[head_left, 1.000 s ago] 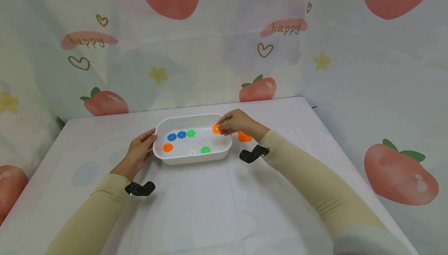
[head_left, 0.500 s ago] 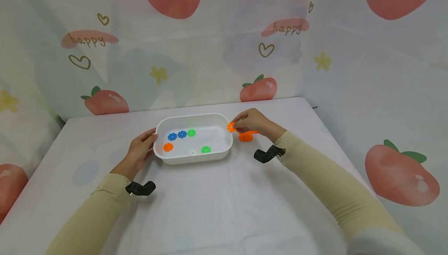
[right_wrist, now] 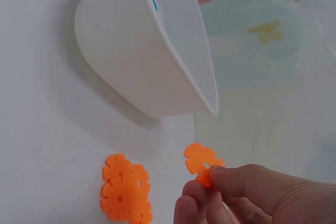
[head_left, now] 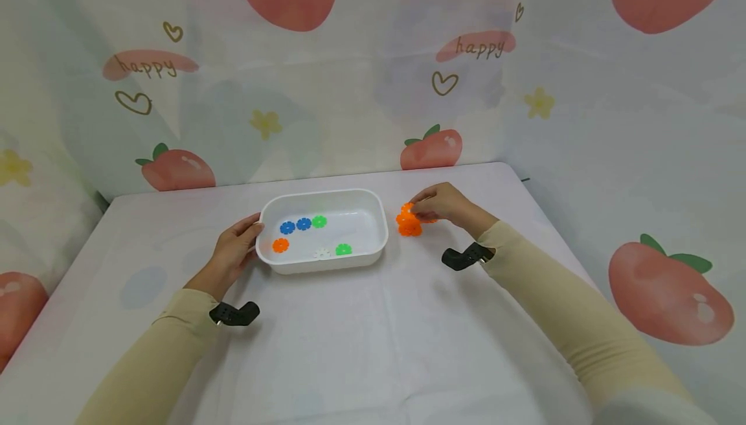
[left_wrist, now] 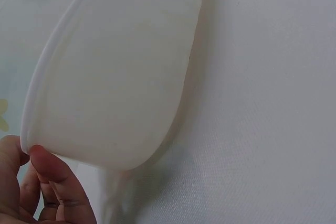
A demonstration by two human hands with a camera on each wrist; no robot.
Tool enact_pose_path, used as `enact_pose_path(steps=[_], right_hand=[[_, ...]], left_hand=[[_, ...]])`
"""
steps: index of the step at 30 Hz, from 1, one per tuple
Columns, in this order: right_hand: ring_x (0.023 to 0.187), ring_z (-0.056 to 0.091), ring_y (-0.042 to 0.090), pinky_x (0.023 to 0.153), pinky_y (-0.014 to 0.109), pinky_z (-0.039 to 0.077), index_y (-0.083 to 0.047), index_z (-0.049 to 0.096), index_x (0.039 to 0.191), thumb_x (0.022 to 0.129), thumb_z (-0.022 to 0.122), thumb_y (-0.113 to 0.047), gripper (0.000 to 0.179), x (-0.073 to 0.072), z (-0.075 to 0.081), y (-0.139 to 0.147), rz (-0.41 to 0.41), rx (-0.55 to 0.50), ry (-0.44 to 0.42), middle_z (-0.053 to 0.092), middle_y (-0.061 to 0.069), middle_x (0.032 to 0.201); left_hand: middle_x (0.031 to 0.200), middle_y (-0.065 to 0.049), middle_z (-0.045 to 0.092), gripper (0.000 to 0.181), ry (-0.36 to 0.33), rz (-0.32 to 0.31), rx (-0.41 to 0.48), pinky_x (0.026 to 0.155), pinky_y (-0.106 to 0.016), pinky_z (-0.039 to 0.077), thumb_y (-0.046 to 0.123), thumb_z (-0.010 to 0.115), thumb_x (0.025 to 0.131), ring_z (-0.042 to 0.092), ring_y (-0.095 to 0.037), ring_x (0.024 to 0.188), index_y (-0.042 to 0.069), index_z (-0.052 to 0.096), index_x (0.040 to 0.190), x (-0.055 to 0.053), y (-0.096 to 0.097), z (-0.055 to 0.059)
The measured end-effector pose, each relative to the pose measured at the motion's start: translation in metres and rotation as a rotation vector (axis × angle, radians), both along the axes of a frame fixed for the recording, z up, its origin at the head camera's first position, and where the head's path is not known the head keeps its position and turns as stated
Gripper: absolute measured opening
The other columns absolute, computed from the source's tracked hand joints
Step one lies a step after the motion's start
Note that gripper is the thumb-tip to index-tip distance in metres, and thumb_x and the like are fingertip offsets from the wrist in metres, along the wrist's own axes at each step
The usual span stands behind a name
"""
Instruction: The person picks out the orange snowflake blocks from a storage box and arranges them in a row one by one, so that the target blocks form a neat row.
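Observation:
Between thumb and fingers my right hand [head_left: 445, 205] pinches an orange snowflake disc [right_wrist: 200, 158], held above the table to the right of the white tray [head_left: 326, 266]. Close below it lies a small pile of orange snowflake discs [right_wrist: 119, 198], partly overlapping. My left hand [head_left: 233, 250] grips the tray's left rim; in the left wrist view the thumb and fingers [left_wrist: 60, 177] pinch the rim at a corner. Inside the tray lie two blue discs [head_left: 295, 225], two green discs [head_left: 318, 221], an orange disc [head_left: 280, 245] and a white disc [head_left: 322, 253], which is hard to make out.
A white cloth covers the table [head_left: 326, 347]. Behind it and at both sides hangs a printed curtain [head_left: 338, 88] with peach patterns. The table's right edge [head_left: 553, 237] runs beside the right forearm.
My right hand has moved right, from over the tray's right end to above the orange pile, carrying the orange snowflake disc. The left hand and tray stay put.

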State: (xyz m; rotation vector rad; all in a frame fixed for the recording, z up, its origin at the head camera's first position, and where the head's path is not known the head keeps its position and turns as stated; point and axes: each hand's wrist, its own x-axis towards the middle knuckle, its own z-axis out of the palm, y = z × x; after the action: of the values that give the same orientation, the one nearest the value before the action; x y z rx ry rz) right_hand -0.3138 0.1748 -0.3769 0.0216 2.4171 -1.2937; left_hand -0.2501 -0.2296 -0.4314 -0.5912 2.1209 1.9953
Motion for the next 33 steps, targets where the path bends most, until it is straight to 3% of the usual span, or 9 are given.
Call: enact_pose_path(steps=[9,20,25,33], right_hand=[[0.086,0.067,0.019,0.087,0.030,0.056,0.005,0.062,0.124,0.094,0.065,-0.012,0.035,0.002,-0.010,0.012,-0.031,-0.002,-0.034,0.063,0.022,0.119],[0.097,0.065,0.024,0.092,0.032,0.053,0.006,0.060,0.128,0.096,0.061,-0.012,0.036,0.002,-0.022,0.025,-0.032,0.003,-0.039,0.060,0.024,0.127],[0.096,0.065,0.024,0.095,0.033,0.052,0.005,0.060,0.129,0.096,0.063,-0.014,0.038,0.003,-0.027,0.030,-0.058,0.035,-0.044,0.061,0.023,0.127],[0.079,0.068,0.015,0.082,0.026,0.056,0.006,0.059,0.128,0.095,0.065,-0.014,0.039,0.003,-0.037,0.036,-0.097,0.001,-0.077,0.065,0.020,0.115]], left_hand=[[0.150,-0.005,0.043,0.053,0.004,-0.010,-0.003,0.079,-0.016,0.048,0.036,0.054,0.101,0.050,-0.014,0.111,0.024,0.042,0.151,0.000,0.001,0.000],[0.148,-0.004,0.044,0.051,-0.001,0.003,0.002,0.079,-0.016,0.047,0.034,0.053,0.102,0.049,-0.014,0.109,0.024,0.042,0.151,-0.001,0.001,0.001],[0.149,-0.005,0.043,0.052,0.006,0.002,0.004,0.079,-0.015,0.048,0.034,0.053,0.102,0.050,-0.013,0.109,0.024,0.041,0.151,0.000,0.001,0.001],[0.153,-0.005,0.041,0.052,-0.003,0.012,0.007,0.079,-0.014,0.048,0.033,0.053,0.102,0.049,-0.015,0.114,0.024,0.041,0.151,0.000,0.001,0.000]])
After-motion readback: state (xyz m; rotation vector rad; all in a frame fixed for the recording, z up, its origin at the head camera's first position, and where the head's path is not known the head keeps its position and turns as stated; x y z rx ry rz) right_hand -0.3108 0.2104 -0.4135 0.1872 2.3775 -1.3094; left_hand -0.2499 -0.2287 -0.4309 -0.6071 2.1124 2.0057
